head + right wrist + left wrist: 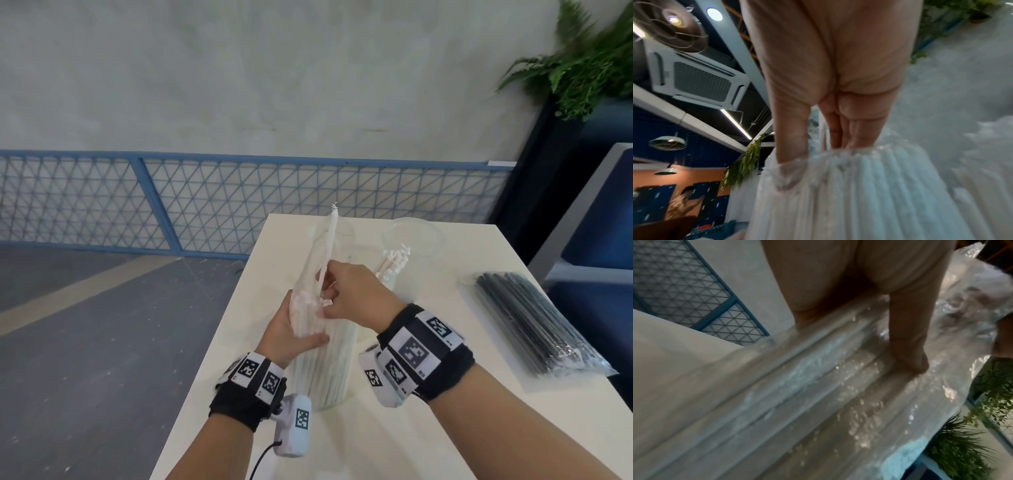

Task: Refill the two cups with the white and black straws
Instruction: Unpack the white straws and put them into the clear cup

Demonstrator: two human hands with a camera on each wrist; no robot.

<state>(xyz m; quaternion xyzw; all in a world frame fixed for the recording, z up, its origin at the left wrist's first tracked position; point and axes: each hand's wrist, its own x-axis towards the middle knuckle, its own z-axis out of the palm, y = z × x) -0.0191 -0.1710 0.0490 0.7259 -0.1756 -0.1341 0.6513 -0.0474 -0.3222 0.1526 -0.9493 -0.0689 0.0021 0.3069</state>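
A clear plastic bag of white straws (325,363) stands upright on the white table (394,428). My left hand (303,329) grips its middle, the thumb (908,345) pressing on the crinkled plastic (818,394). My right hand (330,291) pinches a few white straws (329,240) at the bag's open top, and they rise well above the bag. The right wrist view shows thumb and fingers (840,139) closed at the bag's mouth (859,178). A clear cup (416,236) stands behind, with white straw ends (394,262) beside it. Black straws in a bag (534,325) lie to the right.
A second clear cup (344,229) shows faintly behind the raised straws. The table's left edge (219,342) drops to grey floor, with a blue mesh fence (239,205) beyond. A blue seat (596,240) and a plant (582,68) are on the right.
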